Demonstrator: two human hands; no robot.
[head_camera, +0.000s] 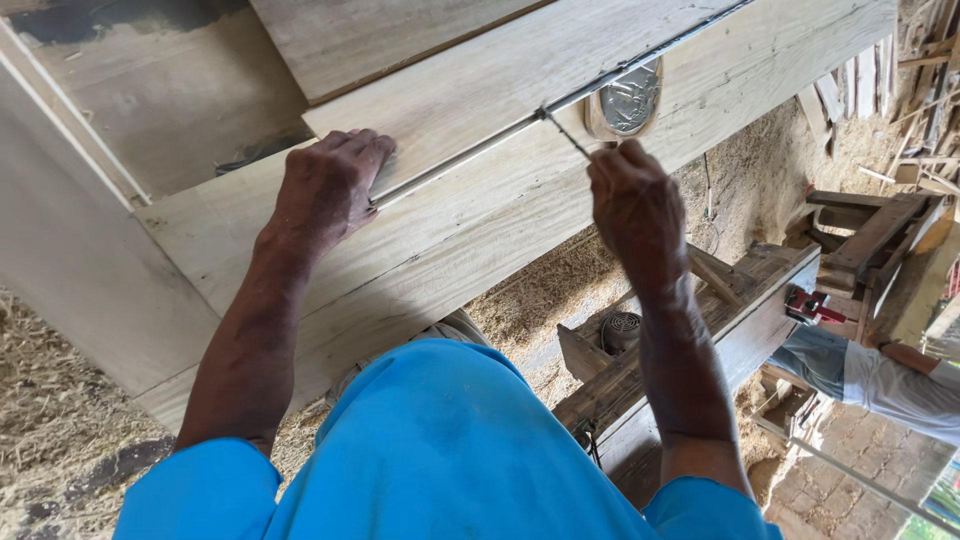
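I see the left hand (325, 185) lying palm down on a wide pale plank (480, 210), fingers spread and slightly curled, pressing on the wood and gripping nothing. Its fingertips touch the near-left end of a thin metal straightedge (470, 155) that runs along the plank, slanting up and away to the far right. The right hand (635, 205) is closed around a thin dark pencil (566, 133); the pencil sticks out to the left of the fingers and its tip meets the straightedge about midway between the two hands. Just beyond the right hand, touching the straightedge, sits a round tape measure (628, 100) with a shiny face on the plank. A second plank (380, 40) lies farther away, overlapping the first.

Nearer to me is my blue shirt (440, 450). Below the plank the ground is covered in sawdust (60, 420). To the right stands a wooden workbench (700, 330), and at the far right edge another person (880, 375) in a grey shirt is partly in view.
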